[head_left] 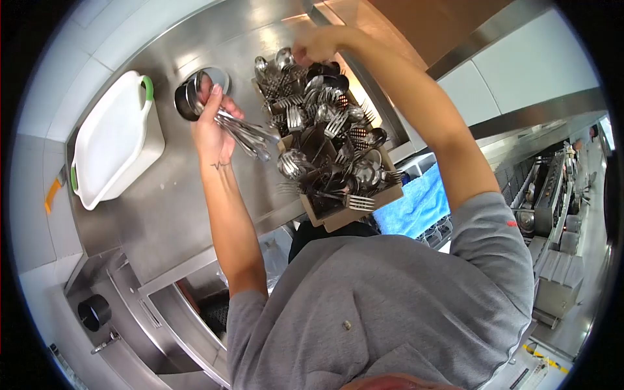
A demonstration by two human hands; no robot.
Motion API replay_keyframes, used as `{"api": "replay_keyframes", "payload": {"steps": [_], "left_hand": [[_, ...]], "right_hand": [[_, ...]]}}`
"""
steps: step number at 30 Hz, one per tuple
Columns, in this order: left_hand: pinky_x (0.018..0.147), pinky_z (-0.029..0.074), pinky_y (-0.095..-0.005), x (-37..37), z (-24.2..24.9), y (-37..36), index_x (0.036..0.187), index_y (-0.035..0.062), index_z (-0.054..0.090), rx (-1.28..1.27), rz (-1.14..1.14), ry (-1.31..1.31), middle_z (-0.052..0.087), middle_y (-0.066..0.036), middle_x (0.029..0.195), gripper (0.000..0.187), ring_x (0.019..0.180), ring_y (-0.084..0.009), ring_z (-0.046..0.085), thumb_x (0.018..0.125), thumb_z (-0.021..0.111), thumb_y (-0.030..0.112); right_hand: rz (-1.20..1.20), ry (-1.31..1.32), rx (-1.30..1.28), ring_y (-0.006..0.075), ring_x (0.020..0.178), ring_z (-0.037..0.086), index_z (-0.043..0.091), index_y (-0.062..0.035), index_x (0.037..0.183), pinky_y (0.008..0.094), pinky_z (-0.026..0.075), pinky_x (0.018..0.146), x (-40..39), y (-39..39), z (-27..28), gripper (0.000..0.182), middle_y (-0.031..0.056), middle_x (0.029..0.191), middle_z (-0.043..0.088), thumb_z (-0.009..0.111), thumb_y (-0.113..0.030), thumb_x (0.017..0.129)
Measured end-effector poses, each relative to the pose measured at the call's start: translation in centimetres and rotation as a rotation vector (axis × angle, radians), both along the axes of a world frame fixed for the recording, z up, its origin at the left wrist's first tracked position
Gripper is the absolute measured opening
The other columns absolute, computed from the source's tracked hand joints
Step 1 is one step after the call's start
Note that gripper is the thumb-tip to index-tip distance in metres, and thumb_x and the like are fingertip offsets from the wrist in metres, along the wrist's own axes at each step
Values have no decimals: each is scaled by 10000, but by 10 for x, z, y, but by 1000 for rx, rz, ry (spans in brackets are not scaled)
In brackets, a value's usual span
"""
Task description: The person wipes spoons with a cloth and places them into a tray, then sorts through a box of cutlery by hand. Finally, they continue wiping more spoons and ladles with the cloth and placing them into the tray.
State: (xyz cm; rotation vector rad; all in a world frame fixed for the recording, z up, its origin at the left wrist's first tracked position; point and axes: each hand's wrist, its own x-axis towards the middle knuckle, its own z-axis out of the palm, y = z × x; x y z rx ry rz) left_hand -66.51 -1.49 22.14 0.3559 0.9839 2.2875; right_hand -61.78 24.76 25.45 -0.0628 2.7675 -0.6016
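Spoon bundle [246,134]: clasped in the left hand [216,112], between the cutlery tray [354,221] and the white tub [144,158]
Cutlery tray: heaped with forks [359,203] and spoons [366,174]
Right hand [316,47]: curled at the tray's far end; whether anything is gripped cannot be told
White tub: set on the steel counter [175,195], green handles [147,88] showing

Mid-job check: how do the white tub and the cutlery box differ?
The white tub has green handles; the cutlery box is brownish.
The cutlery box is heaped with forks and spoons; the white tub shows no cutlery.
The right hand is at the cutlery box; neither hand touches the white tub.
Both are oblong.
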Motion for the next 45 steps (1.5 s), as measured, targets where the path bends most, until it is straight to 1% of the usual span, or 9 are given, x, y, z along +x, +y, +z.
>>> {"api": "replay_keyframes", "payload": {"steps": [5,15,21,24,28,33,38,42,45], "left_hand": [[466,362,-270,1,-3,-8,835,118,511,7,1,24,443,-11,559,90,474,-111,417,841,600,108],[463,353,-260,-1,-15,-16,755,127,490,82,-6,-60,463,-12,566,150,490,-122,440,837,612,97],[459,351,-261,5,-9,-20,754,112,480,-60,70,-18,461,-12,567,166,488,-119,435,831,627,122],[460,356,-266,4,-7,-16,746,103,465,-70,62,16,470,-21,569,184,487,-124,437,830,628,124],[551,478,-322,5,10,-3,887,49,509,-57,50,90,537,-69,652,118,581,-198,560,840,602,103],[852,480,-468,2,39,17,1277,-48,278,101,-82,333,527,-296,1098,526,963,-386,582,888,541,187],[933,427,-490,10,35,32,1319,16,220,426,-398,217,456,-345,1182,563,1070,-441,508,902,518,248],[542,356,-255,30,36,16,948,108,502,271,-181,66,387,23,645,134,510,-79,354,847,571,56],[551,374,-260,24,25,2,874,86,513,121,-212,-45,393,36,599,82,485,-83,371,838,578,53]], "right_hand": [[-172,-116,-2,200,624,597,637,-13,899,341,482,541,9,6,-22,236,114,771,635,676,-148,708],[104,81,238,287,834,608,643,-103,933,412,462,710,10,10,-49,215,125,834,644,573,-86,730],[20,208,456,230,703,578,619,-108,984,335,447,639,21,8,29,212,98,772,617,589,-147,778],[37,342,483,324,694,578,614,-47,748,395,436,621,20,15,60,67,152,710,610,567,-61,702],[94,464,546,200,592,539,541,-47,602,367,394,510,39,-21,124,167,110,624,574,539,-111,756],[268,504,363,184,558,540,583,-52,623,323,443,540,47,-73,185,125,99,620,585,558,-74,744],[736,745,240,319,667,561,591,-35,793,397,421,614,-12,-105,139,106,141,704,607,565,-62,694],[505,732,-183,228,669,557,584,-90,1007,340,433,623,6,-107,103,248,86,771,606,593,-150,766],[158,566,-333,153,753,559,472,-134,1228,294,442,661,28,-72,66,463,54,797,583,617,-219,797]]}}
